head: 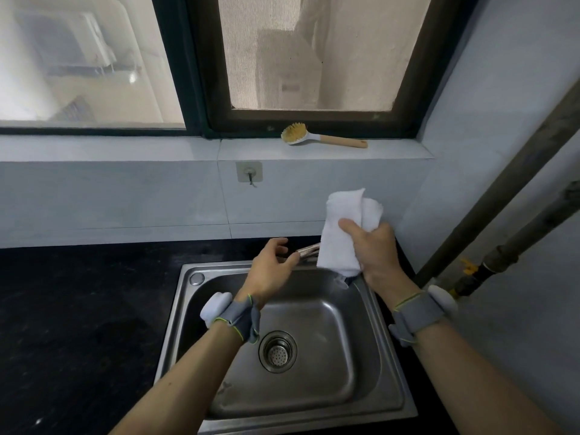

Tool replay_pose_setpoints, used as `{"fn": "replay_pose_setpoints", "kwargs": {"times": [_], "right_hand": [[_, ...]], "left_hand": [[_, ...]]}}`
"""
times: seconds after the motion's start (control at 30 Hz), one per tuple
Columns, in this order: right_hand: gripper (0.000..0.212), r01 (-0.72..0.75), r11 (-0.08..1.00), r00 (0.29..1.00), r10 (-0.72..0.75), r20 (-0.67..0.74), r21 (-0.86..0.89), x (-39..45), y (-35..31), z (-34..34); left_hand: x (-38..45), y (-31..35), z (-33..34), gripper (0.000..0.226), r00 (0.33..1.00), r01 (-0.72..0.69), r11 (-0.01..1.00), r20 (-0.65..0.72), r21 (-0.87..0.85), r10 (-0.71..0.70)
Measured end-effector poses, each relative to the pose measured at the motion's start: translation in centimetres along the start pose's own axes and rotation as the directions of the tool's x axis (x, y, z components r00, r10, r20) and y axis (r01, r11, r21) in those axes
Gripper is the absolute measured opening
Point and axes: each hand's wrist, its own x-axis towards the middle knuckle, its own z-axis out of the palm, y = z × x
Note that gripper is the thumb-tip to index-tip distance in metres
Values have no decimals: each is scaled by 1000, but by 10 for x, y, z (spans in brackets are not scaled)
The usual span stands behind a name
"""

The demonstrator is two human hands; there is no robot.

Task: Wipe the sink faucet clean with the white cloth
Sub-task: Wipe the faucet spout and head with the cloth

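My right hand (pixel 375 251) grips a folded white cloth (pixel 340 229) that stands upright above the back right corner of the steel sink (pixel 175 315). The faucet (pixel 309 250) is a metal spout at the sink's back edge, mostly hidden behind the cloth and my hands. My left hand (pixel 273 266) hovers at the spout's left end with fingers curled apart; whether it touches the spout is unclear.
A black countertop (pixel 78 309) surrounds the sink. A drain strainer (pixel 277 351) sits in the basin. A yellow-bristled brush (pixel 317 138) lies on the window ledge, a wall hook (pixel 249 174) below it. Pipes (pixel 502 199) run diagonally at the right wall.
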Motion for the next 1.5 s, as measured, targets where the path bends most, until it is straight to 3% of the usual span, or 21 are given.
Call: {"fn": "replay_pose_setpoints", "kwargs": {"times": [0.1,0.23,0.43,0.57,1.0,1.17,1.33,1.5], "right_hand": [[19,261,916,960,-280,-22,-306,6,-3,11],[16,498,651,847,-507,160,-573,19,6,15],[20,728,228,663,-473,580,-646,20,24,14],[35,789,107,601,-340,724,-605,12,37,16],[43,828,40,553,-218,804,-559,17,56,5],[45,821,77,567,-228,791,-566,26,53,8],[19,755,159,656,-165,737,-636,37,42,19],[18,638,275,753,-25,658,-720,42,36,35]], "left_hand": [[3,2,2,42,1000,-19,993,6,120,19],[3,3,5,32,1000,-2,983,-6,186,3],[1,0,10,29,1000,13,991,-5,136,-13],[4,-2,12,31,1000,13,985,2,173,-13],[8,-6,19,29,999,20,987,-32,159,-15],[8,-3,16,23,999,18,985,-48,170,-10],[12,-3,14,24,998,14,979,-62,203,-2],[14,-2,15,26,997,-18,963,-66,270,37]]}}
